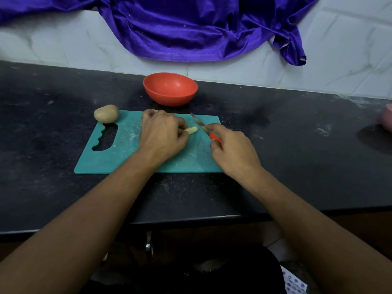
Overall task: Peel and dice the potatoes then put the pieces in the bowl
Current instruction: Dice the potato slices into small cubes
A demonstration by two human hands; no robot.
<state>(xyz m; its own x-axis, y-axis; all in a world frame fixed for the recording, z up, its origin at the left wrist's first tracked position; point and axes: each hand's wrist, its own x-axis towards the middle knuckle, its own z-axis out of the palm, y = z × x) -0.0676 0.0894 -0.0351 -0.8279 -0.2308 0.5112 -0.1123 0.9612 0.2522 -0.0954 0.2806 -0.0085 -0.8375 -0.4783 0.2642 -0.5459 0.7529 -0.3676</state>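
At a speckled black bench, a left hand is pinching a pale, peeled potato strip on a scuffed teal plastic board, while the right hand is keeping its grip around a red-handled knife. Dicing appears to be partway through: a smooth brown potato is sitting unpeeled at the board's far corner, and the glossy red bowl beyond is showing no pieces.

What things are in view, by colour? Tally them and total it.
Red-orange: 2, bowl and knife handle
Teal: 1, cutting board
Purple: 1, cloth
Brown: 1, whole potato
Pale yellow: 1 plainly seen, peeled potato piece
Pink: 1, object at right edge
Total: 7
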